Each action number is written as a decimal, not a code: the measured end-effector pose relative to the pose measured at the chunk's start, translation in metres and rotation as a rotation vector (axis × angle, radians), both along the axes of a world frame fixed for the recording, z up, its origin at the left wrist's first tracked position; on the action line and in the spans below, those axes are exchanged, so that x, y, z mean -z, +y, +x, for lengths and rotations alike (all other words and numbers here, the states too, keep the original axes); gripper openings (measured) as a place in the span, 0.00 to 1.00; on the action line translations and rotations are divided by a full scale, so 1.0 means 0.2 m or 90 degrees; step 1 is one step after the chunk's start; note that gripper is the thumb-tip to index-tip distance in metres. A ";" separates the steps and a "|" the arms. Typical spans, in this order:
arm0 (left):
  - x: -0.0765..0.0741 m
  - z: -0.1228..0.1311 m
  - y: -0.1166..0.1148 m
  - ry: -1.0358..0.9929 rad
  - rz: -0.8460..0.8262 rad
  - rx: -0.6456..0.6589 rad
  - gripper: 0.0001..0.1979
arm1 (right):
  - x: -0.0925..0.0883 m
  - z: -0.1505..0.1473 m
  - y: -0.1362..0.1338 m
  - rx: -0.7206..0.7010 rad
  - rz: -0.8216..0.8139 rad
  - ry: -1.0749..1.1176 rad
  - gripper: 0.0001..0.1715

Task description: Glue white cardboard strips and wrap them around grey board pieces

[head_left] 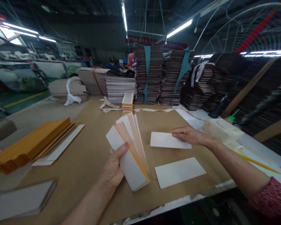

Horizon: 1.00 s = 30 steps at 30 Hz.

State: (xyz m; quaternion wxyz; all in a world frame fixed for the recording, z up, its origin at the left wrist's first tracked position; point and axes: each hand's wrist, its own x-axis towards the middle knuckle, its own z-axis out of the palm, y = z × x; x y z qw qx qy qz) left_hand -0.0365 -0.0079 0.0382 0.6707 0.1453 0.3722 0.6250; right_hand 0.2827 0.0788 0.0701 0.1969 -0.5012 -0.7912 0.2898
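Note:
My left hand (113, 167) grips a fanned stack of white cards with orange edges (128, 150), thumb across the top card, held just above the brown paper-covered table (89, 150). My right hand (189, 136) lies with fingers stretched flat on one white card (167, 140) on the table. A second white card (179, 172) lies alone nearer the front edge, below the first.
A long row of orange-edged cards (25, 147) lies at the left, a grey board (21, 200) at the near left. A small card stack (127, 103) stands farther back. Tall dark sheet stacks (154, 75) line the back and right. A pale tub (221, 129) and yellow stick (257, 162) sit at right.

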 end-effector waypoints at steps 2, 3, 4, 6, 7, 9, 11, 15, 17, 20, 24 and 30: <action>0.00 0.00 0.00 0.005 0.008 0.001 0.29 | 0.09 -0.02 0.05 -0.096 -0.055 -0.020 0.18; 0.01 0.00 0.00 0.007 0.010 0.002 0.30 | 0.13 -0.04 0.07 -0.133 -0.071 -0.026 0.18; 0.01 0.00 0.00 0.010 0.009 0.001 0.30 | 0.16 -0.06 0.09 -0.161 -0.080 -0.031 0.18; 0.01 0.00 0.01 0.015 -0.001 -0.006 0.29 | 0.21 -0.08 0.10 -0.201 -0.084 -0.041 0.18; 0.01 0.00 0.01 0.016 -0.009 -0.008 0.29 | 0.22 -0.09 0.11 -0.216 -0.080 -0.047 0.18; 0.00 0.01 0.01 0.015 -0.019 -0.002 0.29 | 0.24 -0.09 0.10 -0.235 -0.060 -0.061 0.18; -0.01 0.02 0.01 0.013 -0.020 0.006 0.29 | 0.26 -0.08 0.08 -0.235 -0.026 -0.076 0.18; -0.02 0.03 0.00 0.013 -0.027 0.022 0.30 | 0.27 -0.05 0.02 -0.213 0.044 -0.121 0.20; -0.01 0.03 -0.01 0.014 -0.037 0.032 0.30 | 0.25 -0.06 -0.02 -0.199 0.076 -0.147 0.20; 0.00 0.03 -0.01 0.022 -0.046 0.040 0.31 | 0.20 -0.09 -0.11 -0.185 0.117 -0.174 0.23; 0.00 0.03 0.00 0.039 -0.036 0.046 0.31 | 0.20 -0.16 -0.27 -0.213 0.108 -0.197 0.36; -0.01 0.03 0.00 0.045 -0.023 0.072 0.32 | 0.34 -0.18 -0.43 -0.234 0.087 -0.234 0.43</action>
